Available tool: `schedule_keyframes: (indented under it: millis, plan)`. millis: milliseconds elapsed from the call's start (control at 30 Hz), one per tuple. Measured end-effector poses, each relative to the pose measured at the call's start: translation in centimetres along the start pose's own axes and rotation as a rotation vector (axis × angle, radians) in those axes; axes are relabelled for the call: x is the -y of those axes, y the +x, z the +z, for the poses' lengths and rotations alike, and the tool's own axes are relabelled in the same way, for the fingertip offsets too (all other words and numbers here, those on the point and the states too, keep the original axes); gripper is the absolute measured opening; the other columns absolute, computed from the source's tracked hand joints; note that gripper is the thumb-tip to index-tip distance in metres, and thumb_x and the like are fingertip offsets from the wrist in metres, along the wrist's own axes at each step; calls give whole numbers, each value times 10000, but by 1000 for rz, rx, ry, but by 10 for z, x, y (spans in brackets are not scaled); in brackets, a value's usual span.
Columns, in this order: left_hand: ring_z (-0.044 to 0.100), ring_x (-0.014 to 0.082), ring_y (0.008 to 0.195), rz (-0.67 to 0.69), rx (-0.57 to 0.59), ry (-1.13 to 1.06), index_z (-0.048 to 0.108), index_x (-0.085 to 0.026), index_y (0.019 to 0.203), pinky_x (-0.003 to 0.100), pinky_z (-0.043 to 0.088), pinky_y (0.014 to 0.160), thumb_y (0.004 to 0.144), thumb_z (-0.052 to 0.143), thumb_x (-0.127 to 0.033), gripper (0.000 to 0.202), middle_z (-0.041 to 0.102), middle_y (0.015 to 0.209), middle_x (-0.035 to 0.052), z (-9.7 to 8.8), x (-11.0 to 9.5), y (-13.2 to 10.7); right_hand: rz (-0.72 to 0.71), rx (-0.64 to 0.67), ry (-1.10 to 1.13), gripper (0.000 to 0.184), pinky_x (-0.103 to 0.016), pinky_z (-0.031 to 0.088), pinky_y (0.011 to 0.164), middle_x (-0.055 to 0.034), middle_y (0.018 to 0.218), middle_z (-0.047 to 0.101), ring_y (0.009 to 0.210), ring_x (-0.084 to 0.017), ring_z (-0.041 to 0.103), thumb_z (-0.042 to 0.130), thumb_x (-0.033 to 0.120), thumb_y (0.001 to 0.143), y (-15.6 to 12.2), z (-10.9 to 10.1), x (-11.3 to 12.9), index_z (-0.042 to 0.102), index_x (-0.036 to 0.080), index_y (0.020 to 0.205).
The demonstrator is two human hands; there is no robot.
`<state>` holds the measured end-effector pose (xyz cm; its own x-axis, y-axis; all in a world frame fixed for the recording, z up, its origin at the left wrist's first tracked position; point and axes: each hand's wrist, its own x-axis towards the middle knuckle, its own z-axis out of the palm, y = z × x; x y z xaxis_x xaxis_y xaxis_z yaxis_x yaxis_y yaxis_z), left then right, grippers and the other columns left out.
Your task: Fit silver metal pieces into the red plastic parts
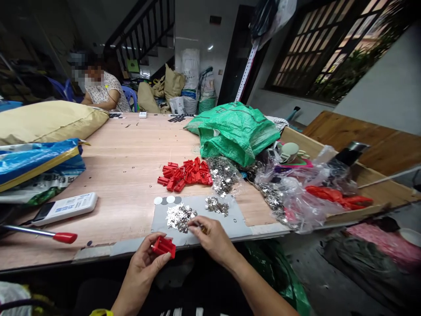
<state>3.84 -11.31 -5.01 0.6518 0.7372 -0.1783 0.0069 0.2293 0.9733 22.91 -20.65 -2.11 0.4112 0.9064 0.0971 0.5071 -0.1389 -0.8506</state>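
My left hand (144, 259) grips a red plastic housing (163, 247) with its hollow side turned up, just off the table's front edge. My right hand (210, 237) is closed in a pinch at the near side of a pile of small shiny metal pieces (180, 217); what sits between thumb and finger is too small to make out. That pile lies on a grey mat (235, 219), beside a smaller heap of metal parts (217, 206). Behind the mat is a heap of similar red housings (187, 174).
A green woven sack (235, 129) and clear bags of metal parts (223, 173) stand at the right, near a wooden tray (365, 206). To the left are a red-tipped lever (65, 237), a white device (70, 207) and large sacks (49, 118). Another person (105, 92) sits across the table.
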Motion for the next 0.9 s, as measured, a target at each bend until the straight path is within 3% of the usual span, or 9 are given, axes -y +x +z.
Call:
schedule_keyframes:
  millis: [167, 300, 500, 900]
  plan:
    - [671, 226, 925, -21, -105, -31, 612, -196, 1032, 302, 525, 845, 647, 758, -400, 460, 719, 1026, 86, 3, -1, -7, 212, -321, -477, 95, -280, 434, 676, -27, 840, 681, 764, -191, 627, 514, 264, 847, -6, -51, -48, 602, 228, 858]
    - [671, 219, 918, -48, -108, -51, 600, -206, 1033, 295, 521, 844, 628, 761, -418, 485, 723, 1025, 77, 9, 5, -9, 299, -329, -704, 116, -283, 405, 653, -44, 864, 676, 789, -205, 628, 548, 321, 839, -8, -65, -67, 569, 212, 872]
    - [674, 223, 902, -41, -123, -35, 583, -210, 1044, 302, 525, 830, 612, 758, -453, 525, 725, 1022, 81, 9, 11, -9, 266, -288, -742, 51, -267, 364, 611, -9, 846, 664, 757, -179, 620, 524, 266, 849, -2, -55, -63, 552, 230, 827]
    - [686, 237, 883, -38, -161, -36, 611, -206, 1014, 316, 544, 821, 585, 781, -452, 523, 737, 982, 77, 8, 12, -10, 91, -171, -461, 134, -306, 443, 750, -13, 925, 635, 856, -191, 598, 471, 206, 839, -11, -55, -56, 583, 253, 897]
